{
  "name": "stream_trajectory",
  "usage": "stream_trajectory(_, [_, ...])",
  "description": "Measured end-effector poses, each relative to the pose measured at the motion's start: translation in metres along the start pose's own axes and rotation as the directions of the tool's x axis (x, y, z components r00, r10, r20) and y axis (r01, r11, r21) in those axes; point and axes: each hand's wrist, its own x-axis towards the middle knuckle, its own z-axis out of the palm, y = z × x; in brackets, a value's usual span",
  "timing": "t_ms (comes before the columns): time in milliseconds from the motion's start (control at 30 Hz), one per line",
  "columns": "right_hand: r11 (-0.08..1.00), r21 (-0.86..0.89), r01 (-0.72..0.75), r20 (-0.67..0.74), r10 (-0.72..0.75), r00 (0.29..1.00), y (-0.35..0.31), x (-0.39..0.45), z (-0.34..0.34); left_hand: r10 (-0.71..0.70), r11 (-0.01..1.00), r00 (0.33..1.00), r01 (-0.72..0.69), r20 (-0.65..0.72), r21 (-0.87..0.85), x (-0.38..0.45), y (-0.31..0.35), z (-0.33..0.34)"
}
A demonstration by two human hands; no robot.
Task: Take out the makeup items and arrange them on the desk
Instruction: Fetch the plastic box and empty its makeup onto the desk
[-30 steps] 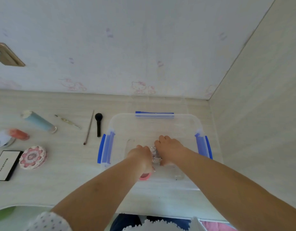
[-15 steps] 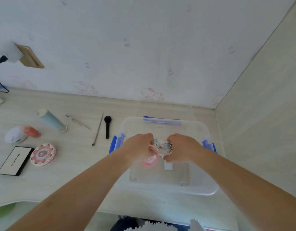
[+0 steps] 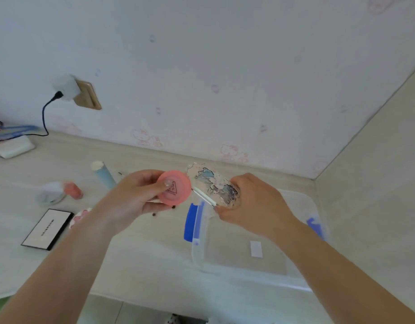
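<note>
pinching a round pink compact (image 3: 174,187) in the left hand (image 3: 131,199), thumb across the lid and fingers curled under, lid tipped toward the camera so the little logo shows. probably held that way to read it before picking a spot. gripping a silvery patterned case (image 3: 213,185) in the right hand (image 3: 255,206), fingers wrapped round its lower end, the rest sticking up and left till it nearly meets the compact. also a thin white stick (image 3: 203,195) lying along the case's lower edge, can't tell if separate or part of it.

both held up in the air over the left rim of the clear plastic box (image 3: 302,272), so out of the box but not on the desk (image 3: 136,258) yet. looks empty in there apart from a white label (image 3: 256,249) on the bottom, so guessing these are the last two.

already laid out on the left: a pale blue tube (image 3: 103,175), an orange bottle (image 3: 72,190) next to something white and round (blurry), a white palette (image 3: 47,229) with black edging, and a pink flowery compact (image 3: 79,216) half hidden behind the left wrist. further back a charger plugged into the wall socket (image 3: 88,94) and a white block (image 3: 14,146).

not much in the way really, just that crowded left side, so maybe better setting these down nearer the front edge or between the row and the box.
</note>
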Motion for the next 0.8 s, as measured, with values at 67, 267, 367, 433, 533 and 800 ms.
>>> stream_trajectory(67, [0.998, -0.012, 0.056, -0.009, -0.056, 0.998, -0.025, 0.011, 0.008, -0.006, 0.998, 0.999, 0.003, -0.054, -0.055, -0.006, -0.005, -0.024])
stream_trajectory(267, [0.994, -0.013, 0.11, 0.122, -0.108, 0.987, -0.102, 0.051, 0.056, -0.051, 0.982, 0.969, 0.004, -0.244, -0.19, -0.028, -0.036, -0.111])
stream_trajectory(367, [0.995, -0.033, 0.092, 0.241, -0.082, 0.967, -0.133, 0.073, 0.09, -0.113, 0.966, 0.934, 0.023, -0.338, -0.259, -0.037, -0.063, -0.145])
stream_trajectory(433, [1.0, -0.022, 0.017, 0.328, -0.009, 0.944, -0.146, 0.081, 0.116, -0.191, 0.955, 0.914, 0.088, -0.358, -0.283, -0.038, -0.085, -0.159])
stream_trajectory(533, [0.992, 0.0, -0.122, 0.411, 0.112, 0.905, -0.143, 0.08, 0.16, -0.281, 0.94, 0.89, 0.181, -0.359, -0.288, -0.03, -0.116, -0.167])
stream_trajectory(800, [0.948, -0.01, -0.318, 0.378, 0.298, 0.876, -0.114, 0.043, 0.21, -0.358, 0.931, 0.864, 0.303, -0.353, -0.204, 0.004, -0.173, -0.15])
